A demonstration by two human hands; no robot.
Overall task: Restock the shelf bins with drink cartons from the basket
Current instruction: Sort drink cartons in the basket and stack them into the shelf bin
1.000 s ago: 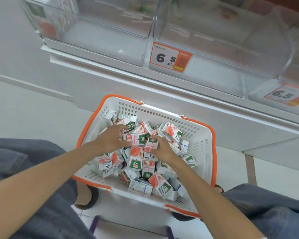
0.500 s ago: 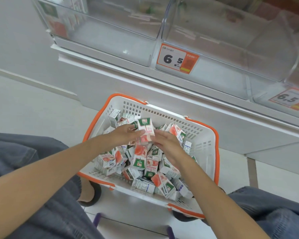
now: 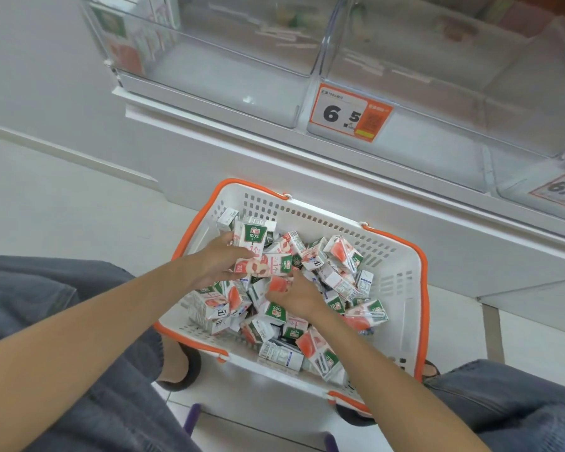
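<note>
A white basket with an orange rim (image 3: 392, 244) stands on the floor below the shelf, heaped with small red, white and green drink cartons (image 3: 340, 280). My left hand (image 3: 214, 262) hovers over the pile's far left and holds two cartons, one upright (image 3: 254, 237) and one lying sideways (image 3: 273, 264). Just beside and below it, my right hand (image 3: 296, 296) reaches into the heap, its thumb and fingers closed around a red-faced carton (image 3: 278, 284). Clear shelf bins (image 3: 229, 70) sit above; a few cartons (image 3: 124, 37) stand at the left bin's far left end.
An orange price tag reading 6.5 (image 3: 349, 113) hangs between two bins, with another (image 3: 561, 190) at the right. The white shelf base (image 3: 274, 164) runs behind the basket. My knees in jeans (image 3: 62, 321) flank it, and purple stool legs (image 3: 191, 419) show below.
My left hand has gathered a second carton beside the first and raised them a little. My right hand dropped from the held carton back into the pile. The camera tilted up slightly.
</note>
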